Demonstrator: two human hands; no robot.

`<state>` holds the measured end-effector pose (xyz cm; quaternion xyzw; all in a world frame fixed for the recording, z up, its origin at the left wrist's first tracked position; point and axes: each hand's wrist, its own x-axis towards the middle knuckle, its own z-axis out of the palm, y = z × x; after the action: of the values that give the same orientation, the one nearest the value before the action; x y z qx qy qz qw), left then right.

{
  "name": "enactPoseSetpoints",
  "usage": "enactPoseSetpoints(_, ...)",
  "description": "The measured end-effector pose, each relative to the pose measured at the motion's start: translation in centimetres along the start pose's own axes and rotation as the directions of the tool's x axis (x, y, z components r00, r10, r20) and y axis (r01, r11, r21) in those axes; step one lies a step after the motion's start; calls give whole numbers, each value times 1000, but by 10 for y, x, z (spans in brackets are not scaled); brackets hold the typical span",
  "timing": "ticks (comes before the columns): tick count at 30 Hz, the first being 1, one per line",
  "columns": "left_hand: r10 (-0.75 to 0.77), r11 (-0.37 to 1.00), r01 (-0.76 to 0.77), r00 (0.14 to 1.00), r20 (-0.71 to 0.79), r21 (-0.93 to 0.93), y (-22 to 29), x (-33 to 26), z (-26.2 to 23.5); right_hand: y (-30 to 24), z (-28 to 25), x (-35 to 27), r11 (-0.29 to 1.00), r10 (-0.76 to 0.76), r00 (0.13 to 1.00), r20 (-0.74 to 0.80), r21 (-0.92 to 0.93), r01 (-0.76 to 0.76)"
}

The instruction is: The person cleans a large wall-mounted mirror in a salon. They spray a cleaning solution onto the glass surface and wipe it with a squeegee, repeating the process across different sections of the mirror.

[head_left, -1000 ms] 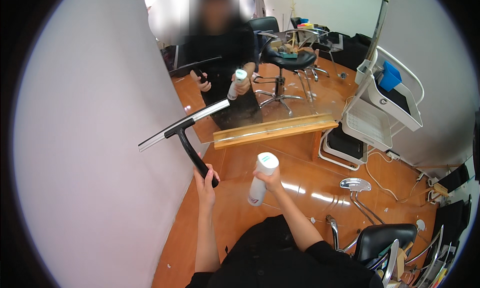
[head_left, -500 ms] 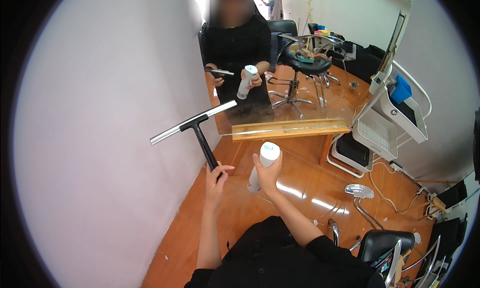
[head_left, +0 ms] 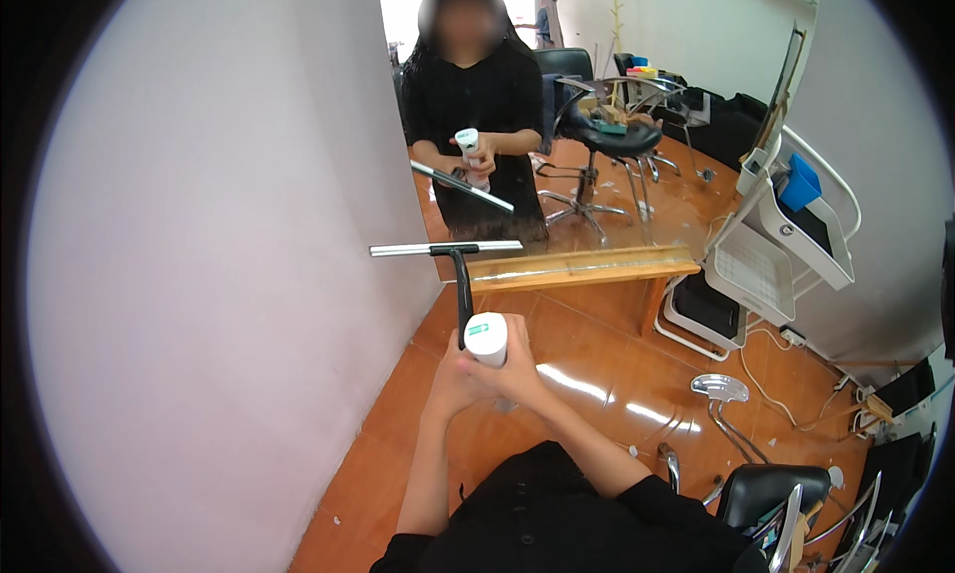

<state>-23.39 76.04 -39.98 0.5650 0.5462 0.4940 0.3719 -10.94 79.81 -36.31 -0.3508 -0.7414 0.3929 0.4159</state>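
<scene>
My left hand (head_left: 450,379) is closed around the handle of a squeegee (head_left: 464,286). Its wide silver blade bar spans left to right near the mirror's lower left corner, with the black handle running down toward me. My right hand (head_left: 519,366) grips a white bottle (head_left: 486,340) with a rounded white top that has a small green mark. Both hands meet at the bottle, which hides part of the handle and some of the left fingers. In the mirror (head_left: 607,210) ahead, the reflection shows both things held before my black top.
A wooden ledge (head_left: 587,270) runs under the mirror. A pale wall (head_left: 209,275) rises close on the left. At right stand a white tiered trolley (head_left: 751,265) with a blue bin (head_left: 800,182), and a black salon chair (head_left: 771,488). Cords lie on the orange tiled floor (head_left: 597,414).
The squeegee has swung from a slant to nearly level and moved right and lower. My right hand has brought the bottle left and down, against my left hand.
</scene>
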Motion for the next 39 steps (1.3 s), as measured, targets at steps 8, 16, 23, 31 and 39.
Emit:
enactPoseSetpoints(8, 14, 991, -6, 998, 55, -136, 23, 8, 10, 37, -29, 43, 454, 316, 900, 300, 786, -421)
enactPoseSetpoints(16, 26, 947, -49, 997, -76, -318, 41, 21, 21, 38, -18, 73, 595, 191, 952, 239, 743, -306)
enactPoseSetpoints(23, 32, 915, -140, 960, -278, -378, 14, 17, 25, 12, -20, 129, 580, 141, 988, -57, 814, -36)
enactPoseSetpoints(31, -5, 933, -150, 904, -427, -327, -22, 11, 26, 3, -13, 185, 803, 95, 969, -230, 592, 62)
enactPoseSetpoints(39, -60, 964, -66, 891, -450, -259, -25, 6, 14, 41, 7, 167, 880, 148, 952, -267, 476, -3)
